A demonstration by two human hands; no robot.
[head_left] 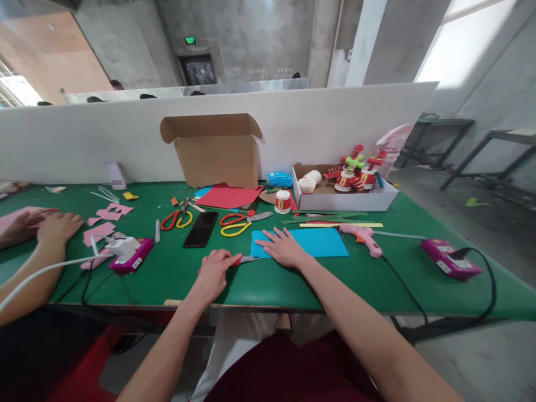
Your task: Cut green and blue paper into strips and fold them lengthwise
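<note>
My right hand lies flat, fingers spread, on the left end of a blue paper sheet on the green table. My left hand is curled around a small red-handled cutter whose metal tip points at the sheet's left edge. Red-and-yellow scissors and a black phone lie just beyond my hands.
An open cardboard box stands at the back. A white tray holds paper-cup crafts. A pink glue gun and purple power strips lie right; another strip left. Another person's hands rest on pink paper.
</note>
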